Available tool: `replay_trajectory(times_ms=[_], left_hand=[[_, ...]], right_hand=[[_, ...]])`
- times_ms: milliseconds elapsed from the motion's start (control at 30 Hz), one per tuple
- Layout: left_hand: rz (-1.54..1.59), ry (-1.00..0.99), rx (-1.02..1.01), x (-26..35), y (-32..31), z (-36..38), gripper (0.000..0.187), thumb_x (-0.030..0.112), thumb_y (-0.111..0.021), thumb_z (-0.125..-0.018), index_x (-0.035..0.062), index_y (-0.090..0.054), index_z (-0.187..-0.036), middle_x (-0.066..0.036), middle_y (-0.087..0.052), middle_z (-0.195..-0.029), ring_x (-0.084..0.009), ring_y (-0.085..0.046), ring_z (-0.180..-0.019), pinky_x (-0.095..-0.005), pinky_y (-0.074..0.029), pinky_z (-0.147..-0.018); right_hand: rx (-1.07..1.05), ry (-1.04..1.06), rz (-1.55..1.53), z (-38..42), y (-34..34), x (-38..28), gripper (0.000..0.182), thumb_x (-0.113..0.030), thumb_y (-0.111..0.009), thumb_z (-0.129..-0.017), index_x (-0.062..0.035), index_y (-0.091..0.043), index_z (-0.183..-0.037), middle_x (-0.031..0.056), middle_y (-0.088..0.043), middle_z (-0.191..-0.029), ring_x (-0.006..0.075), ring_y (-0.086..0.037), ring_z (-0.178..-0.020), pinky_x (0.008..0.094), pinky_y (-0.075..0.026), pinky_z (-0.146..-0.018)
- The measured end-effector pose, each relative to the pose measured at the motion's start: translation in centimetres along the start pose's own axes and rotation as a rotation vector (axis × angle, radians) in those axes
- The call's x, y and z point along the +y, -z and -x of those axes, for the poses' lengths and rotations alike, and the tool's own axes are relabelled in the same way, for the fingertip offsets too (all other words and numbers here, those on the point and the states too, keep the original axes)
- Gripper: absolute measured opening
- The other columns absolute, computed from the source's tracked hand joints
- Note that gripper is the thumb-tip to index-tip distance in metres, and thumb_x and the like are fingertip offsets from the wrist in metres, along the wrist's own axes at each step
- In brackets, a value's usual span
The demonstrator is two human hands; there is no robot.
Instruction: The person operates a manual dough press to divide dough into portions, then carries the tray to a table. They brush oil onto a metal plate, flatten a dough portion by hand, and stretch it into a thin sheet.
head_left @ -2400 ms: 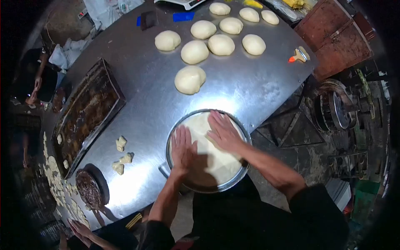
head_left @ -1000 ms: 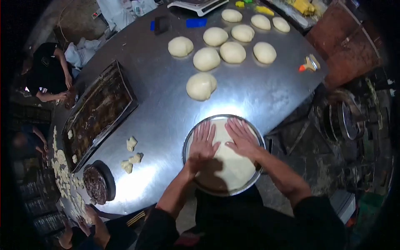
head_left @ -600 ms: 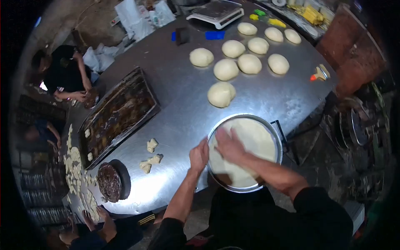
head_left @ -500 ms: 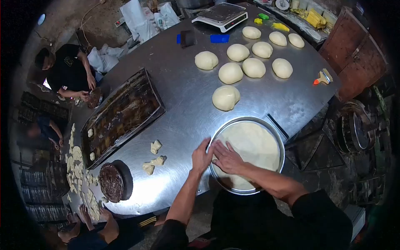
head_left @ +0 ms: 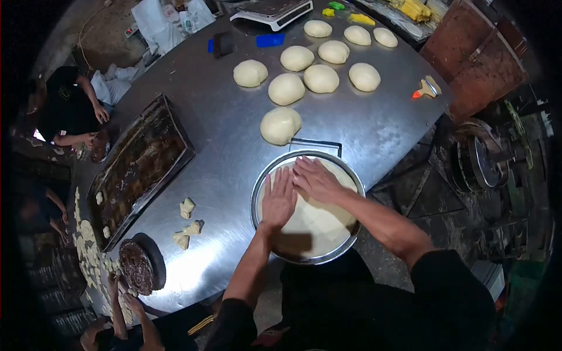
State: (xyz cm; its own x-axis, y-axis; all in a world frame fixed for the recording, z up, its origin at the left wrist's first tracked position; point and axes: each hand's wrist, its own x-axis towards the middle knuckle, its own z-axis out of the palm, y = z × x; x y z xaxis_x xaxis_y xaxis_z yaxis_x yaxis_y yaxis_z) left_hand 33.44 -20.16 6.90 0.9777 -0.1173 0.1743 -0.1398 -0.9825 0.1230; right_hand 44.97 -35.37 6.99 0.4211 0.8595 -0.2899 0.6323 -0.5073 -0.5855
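A round metal pan [head_left: 358, 175] with a wire handle [head_left: 319, 142] at its far side sits at the table's near edge. Pale dough [head_left: 313, 225] is spread flat across its bottom. My left hand [head_left: 278, 200] lies flat on the dough near the pan's left side, fingers stretched out. Beside it, my right hand [head_left: 316, 179] rests with extended fingers on the far part of the dough. The hands nearly touch at the fingertips. Just beyond the pan is a smooth dough ball [head_left: 281, 125].
Several dough balls [head_left: 321, 78], a scale [head_left: 275, 14] and a brush [head_left: 427, 88] lie on the metal table [head_left: 216, 146]. To the left are a dark tray [head_left: 140, 167], a round brown block [head_left: 136, 266] and small dough pieces [head_left: 187, 207]. Two other people [head_left: 70, 108] work at the left.
The pan has turned counterclockwise, its handle going from the right to the far side. My left hand has moved from the rim onto the dough. The view has shifted.
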Motion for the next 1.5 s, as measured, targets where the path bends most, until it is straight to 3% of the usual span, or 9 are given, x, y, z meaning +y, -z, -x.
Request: replay_trajectory(times_ms=[100,233,400,500,833,933,1000,1100,1500], left_hand=[[0.074,0.077,0.018,0.6,-2.3,1.0,0.057,0.029,-0.046,-0.094,-0.0043,-0.04,-0.139,-0.022,-0.036,-0.147,-0.0336,-0.031,-0.139,-0.0521,-0.019,-0.115],[-0.141,0.153,0.007,1.0,-2.5,3.4,0.06,0.029,-0.051,-0.09,-0.0048,-0.039,-0.139,-0.021,-0.035,-0.148,-0.0349,-0.032,-0.139,-0.0539,-0.017,-0.115],[0.074,-0.013,0.114,0.0,-1.6,-3.2,0.05,0.029,-0.049,-0.093,0.0004,-0.048,-0.134,-0.024,-0.05,-0.135,-0.0375,-0.042,-0.131,-0.051,-0.026,-0.112],[0.892,0.422,-0.093,-2.5,3.6,-3.2,0.045,0.025,-0.046,-0.098,-0.0005,-0.046,-0.135,-0.022,-0.046,-0.139,-0.0351,-0.039,-0.134,-0.0456,-0.024,-0.113],[0.238,0.67,0.021,-2.6,1.7,6.1,0.048,0.012,-0.053,-0.089,-0.0043,-0.045,-0.134,-0.023,-0.048,-0.136,-0.041,-0.039,-0.132,-0.0549,-0.021,-0.112],[-0.013,0.59,0.234,-0.1,2.8,6.4,0.057,0.008,-0.056,-0.082,-0.0098,-0.04,-0.134,-0.03,-0.047,-0.133,-0.0452,-0.041,-0.129,-0.0554,-0.022,-0.111],[0.284,0.106,0.319,0.1,1.1,2.9,0.051,0.001,-0.055,-0.081,-0.0122,-0.043,-0.129,-0.029,-0.046,-0.132,-0.0433,-0.039,-0.13,-0.05,-0.029,-0.11],[0.183,-0.137,-0.03,-0.3,-2.3,-2.0,0.059,0.026,-0.051,-0.092,-0.0049,-0.036,-0.14,-0.02,-0.034,-0.148,-0.0344,-0.029,-0.139,-0.0444,-0.021,-0.116],[0.073,0.143,-0.196,0.4,-1.0,2.1,0.068,0.038,-0.049,-0.093,-0.003,-0.03,-0.144,-0.021,-0.033,-0.149,-0.0339,-0.029,-0.14,-0.0465,-0.022,-0.115]], right_hand=[[0.468,0.118,0.261,1.9,-2.2,0.4,0.057,-0.038,-0.043,-0.097,0.0033,-0.043,-0.136,0.023,-0.033,-0.148,0.0348,-0.028,-0.14,0.05,-0.018,-0.115],[0.295,0.046,-0.303,2.0,1.4,-0.2,0.054,-0.033,-0.044,-0.097,0.0022,-0.04,-0.139,0.0213,-0.034,-0.148,0.0356,-0.03,-0.139,0.0494,-0.019,-0.115],[0.32,0.039,0.205,2.9,-0.3,1.3,0.055,-0.029,-0.047,-0.095,0.0013,-0.038,-0.14,0.0206,-0.033,-0.149,0.0321,-0.027,-0.141,0.0482,-0.018,-0.116],[0.139,-0.113,0.089,1.1,3.2,-2.1,0.064,-0.035,-0.044,-0.095,0.0031,-0.03,-0.144,0.0186,-0.025,-0.154,0.0306,-0.017,-0.145,0.0489,-0.012,-0.117],[0.284,0.054,0.225,-2.2,-3.3,-5.1,0.069,-0.045,-0.041,-0.095,0.0026,-0.03,-0.145,0.0194,-0.025,-0.153,0.031,-0.016,-0.145,0.0543,-0.011,-0.115],[0.21,-0.016,-0.081,-0.1,-1.3,-1.4,0.067,-0.044,-0.044,-0.095,0.0025,-0.033,-0.143,0.02,-0.025,-0.153,0.0305,-0.017,-0.145,0.0532,-0.012,-0.115],[0.478,0.099,0.276,2.6,-2.3,0.5,0.059,-0.038,-0.043,-0.096,0.0036,-0.037,-0.138,0.0228,-0.031,-0.149,0.0345,-0.025,-0.141,0.0524,-0.015,-0.115],[0.437,-0.043,0.001,3.6,-0.1,-0.5,0.064,-0.04,-0.043,-0.096,0.0048,-0.034,-0.14,0.0252,-0.03,-0.149,0.035,-0.024,-0.142,0.0527,-0.013,-0.115],[0.357,-0.007,0.006,4.7,-1.2,0.0,0.064,-0.039,-0.048,-0.095,0.0048,-0.035,-0.14,0.0219,-0.029,-0.151,0.0323,-0.021,-0.143,0.0485,-0.012,-0.116]])
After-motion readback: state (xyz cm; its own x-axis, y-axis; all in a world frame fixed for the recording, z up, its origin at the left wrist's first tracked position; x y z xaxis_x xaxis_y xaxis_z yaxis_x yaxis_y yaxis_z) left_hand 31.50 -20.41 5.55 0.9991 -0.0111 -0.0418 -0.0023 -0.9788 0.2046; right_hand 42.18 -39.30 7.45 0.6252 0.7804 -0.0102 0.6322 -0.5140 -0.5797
